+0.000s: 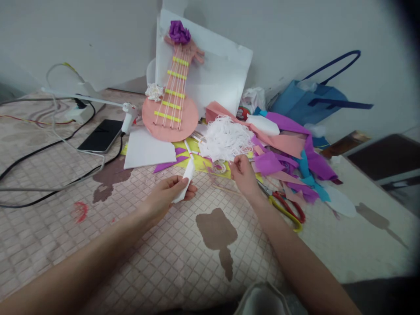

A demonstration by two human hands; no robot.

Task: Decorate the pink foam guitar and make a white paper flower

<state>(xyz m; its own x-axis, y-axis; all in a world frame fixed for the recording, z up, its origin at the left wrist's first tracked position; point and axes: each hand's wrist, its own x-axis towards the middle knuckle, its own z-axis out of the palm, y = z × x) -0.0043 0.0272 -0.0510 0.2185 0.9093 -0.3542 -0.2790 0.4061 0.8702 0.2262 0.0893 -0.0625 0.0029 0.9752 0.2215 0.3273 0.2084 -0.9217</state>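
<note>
My left hand grips a folded strip of white paper between thumb and fingers, held above the tiled-pattern tabletop. My right hand is closed in a pinch at the front edge of a heap of white string; whatever lies between its fingertips is too small to make out. Behind the left hand, a pink paper guitar with yellow frets, white strings and a purple paper flower leans against a white board. A roll of clear tape lies just left of my right hand.
Scissors with red and yellow handles lie beside my right forearm. Purple, pink and blue paper scraps pile up at right, before a blue bag. At left are a phone, a glue gun and cables. A white foam sheet lies near the guitar.
</note>
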